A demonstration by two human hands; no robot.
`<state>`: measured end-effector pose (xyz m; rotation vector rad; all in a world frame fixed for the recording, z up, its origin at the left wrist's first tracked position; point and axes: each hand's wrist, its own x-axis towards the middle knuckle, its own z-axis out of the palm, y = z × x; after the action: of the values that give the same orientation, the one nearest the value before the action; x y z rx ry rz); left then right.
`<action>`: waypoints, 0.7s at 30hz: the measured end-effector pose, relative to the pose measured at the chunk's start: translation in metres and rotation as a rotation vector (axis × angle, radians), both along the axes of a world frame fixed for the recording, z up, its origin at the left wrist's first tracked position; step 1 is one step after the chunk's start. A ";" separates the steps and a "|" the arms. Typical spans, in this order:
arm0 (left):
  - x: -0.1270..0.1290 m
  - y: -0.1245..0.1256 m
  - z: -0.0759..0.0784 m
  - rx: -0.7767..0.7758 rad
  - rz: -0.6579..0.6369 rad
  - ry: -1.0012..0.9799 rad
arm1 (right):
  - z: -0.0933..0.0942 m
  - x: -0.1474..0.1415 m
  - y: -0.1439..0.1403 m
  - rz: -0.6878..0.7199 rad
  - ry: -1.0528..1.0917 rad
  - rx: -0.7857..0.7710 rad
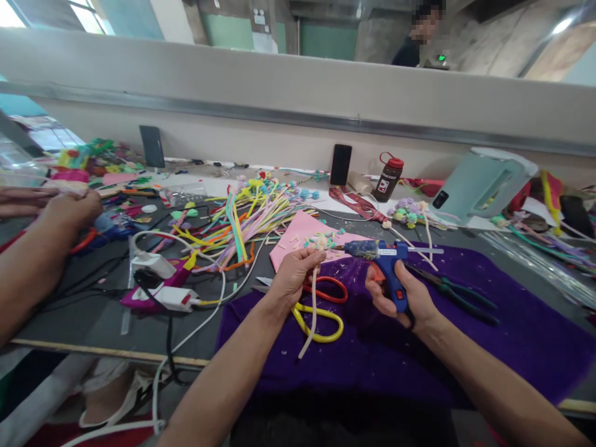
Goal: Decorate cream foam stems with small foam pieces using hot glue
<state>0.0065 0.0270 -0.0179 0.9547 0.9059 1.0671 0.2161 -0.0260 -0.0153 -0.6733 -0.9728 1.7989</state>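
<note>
My left hand (295,273) pinches a cream pipe-cleaner flower (313,313), whose stem hangs down below the fingers. My right hand (407,295) is wrapped round a blue hot glue gun (372,249), and a clear glue stick (426,250) pokes out of its back. The gun's nozzle points left and reaches the flower head at my left fingertips; whether they touch I cannot tell. Beneath the hands lie scissors with a red and a yellow handle (333,335) on a purple cloth (503,360). Behind them, a pink sheet (288,239) carries small coloured bits.
Pliers (465,298) rest right of the glue gun. A heap of coloured pipe cleaners (242,226) lies behind, left. A power strip (161,282) with cables stands left. At the back are a phone (341,164), a bottle (388,179) and a mint kettle (484,186). A co-worker's hands (69,211) work far left.
</note>
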 end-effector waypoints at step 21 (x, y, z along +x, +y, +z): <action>0.002 -0.004 0.001 0.019 -0.047 -0.034 | -0.002 -0.002 0.001 0.001 -0.122 0.052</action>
<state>0.0084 0.0226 -0.0166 0.9663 0.8433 1.0509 0.2140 -0.0248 -0.0176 -0.7574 -1.0974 1.7438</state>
